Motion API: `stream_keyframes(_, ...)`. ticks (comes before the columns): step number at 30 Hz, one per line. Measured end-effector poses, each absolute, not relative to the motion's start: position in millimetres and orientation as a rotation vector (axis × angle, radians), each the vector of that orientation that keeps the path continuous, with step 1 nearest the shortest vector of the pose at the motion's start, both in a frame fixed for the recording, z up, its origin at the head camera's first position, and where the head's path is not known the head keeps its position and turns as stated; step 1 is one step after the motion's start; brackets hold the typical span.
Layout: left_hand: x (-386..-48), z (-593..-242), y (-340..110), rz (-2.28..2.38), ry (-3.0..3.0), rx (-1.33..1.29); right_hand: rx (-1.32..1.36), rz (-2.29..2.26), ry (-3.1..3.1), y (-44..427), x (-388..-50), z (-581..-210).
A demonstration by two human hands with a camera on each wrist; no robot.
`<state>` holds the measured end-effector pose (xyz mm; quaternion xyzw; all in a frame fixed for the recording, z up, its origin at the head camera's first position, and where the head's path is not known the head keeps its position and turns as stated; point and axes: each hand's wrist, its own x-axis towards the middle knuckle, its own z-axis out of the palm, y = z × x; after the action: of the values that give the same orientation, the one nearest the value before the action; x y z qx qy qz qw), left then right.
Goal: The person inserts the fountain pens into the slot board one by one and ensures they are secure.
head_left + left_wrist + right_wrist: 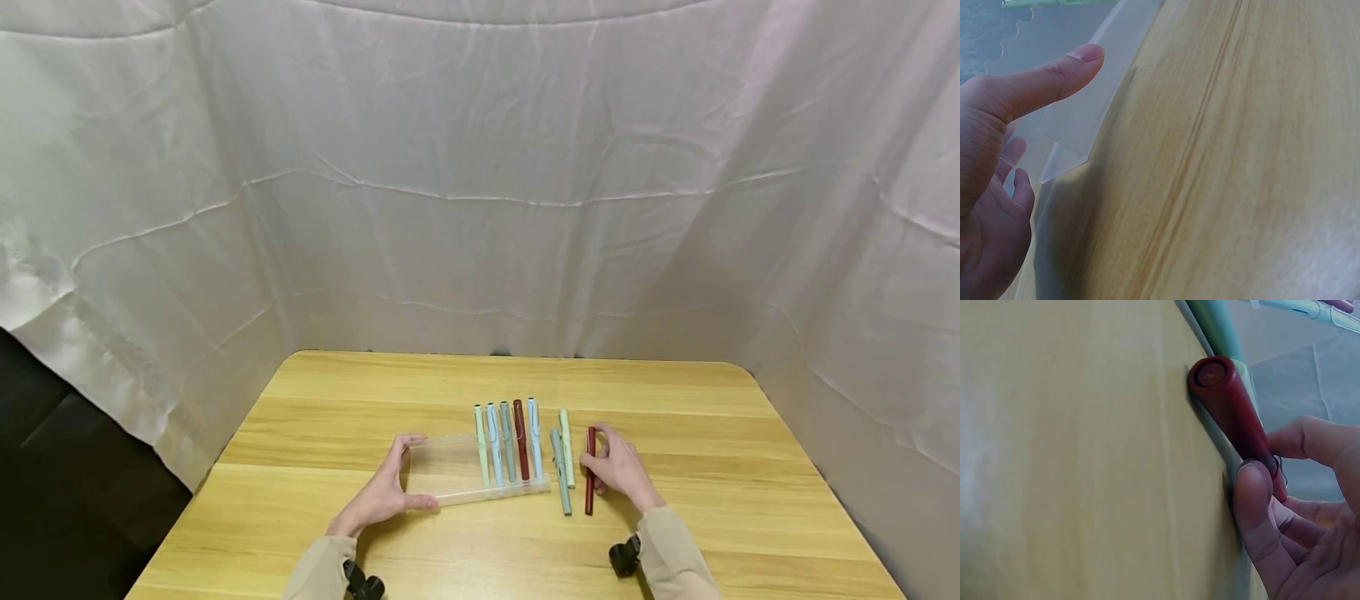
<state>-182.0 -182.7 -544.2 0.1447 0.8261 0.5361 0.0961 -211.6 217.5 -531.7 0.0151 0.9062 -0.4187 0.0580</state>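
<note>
Currently the red pen (590,471) sits in the right hand (621,468), pinched between thumb and fingers; whether it is clear of the desk (480,558) I cannot tell. Its long axis runs nearly straight away from the person, close to parallel with the five pens lying side by side on the clear tray (491,497), which lean slightly, far ends leftward.

Key relation, in my judgement: pen to tray is a sideways offset, leftward from the right hand, with little turning called for. Between them lie two loose pens, a grey-green one (561,472) just beside the tray's right end and a pale green one (566,446) next to it; a low path could knock these.

Position relative to hands: red pen at the right hand's fingertips, well apart from the left hand (384,495). That hand grips the tray's left end, thumb along the front edge, fingers at the far corner.
</note>
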Motion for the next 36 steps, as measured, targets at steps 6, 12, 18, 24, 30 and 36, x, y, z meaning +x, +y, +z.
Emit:
stream_keyframes(6,-182.3,-545.5,-182.4,1.589,2.47,0.443,0.062,-1.316,2.73,218.4,-210.7,-530.1)
stream_keyframes(12,-181.5,-544.5,-183.0,1.585,2.464,0.443,0.067,-1.335,2.735,218.0,-208.9,-529.2)
stream_keyframes(18,-180.8,-543.6,-183.9,1.587,2.453,0.428,0.076,-1.366,2.732,217.8,-206.8,-529.0)
stream_keyframes(24,-181.2,-545.9,-183.9,1.609,2.443,0.431,0.054,-1.387,2.772,218.6,-204.1,-527.4)
stream_keyframes(30,-181.6,-546.2,-183.2,1.611,2.453,0.44,0.033,-1.438,2.774,217.8,-200.7,-524.3)
stream_keyframes(36,-182.3,-546.7,-182.0,1.606,2.48,0.478,-0.003,-1.504,2.794,215.5,-197.0,-522.7)
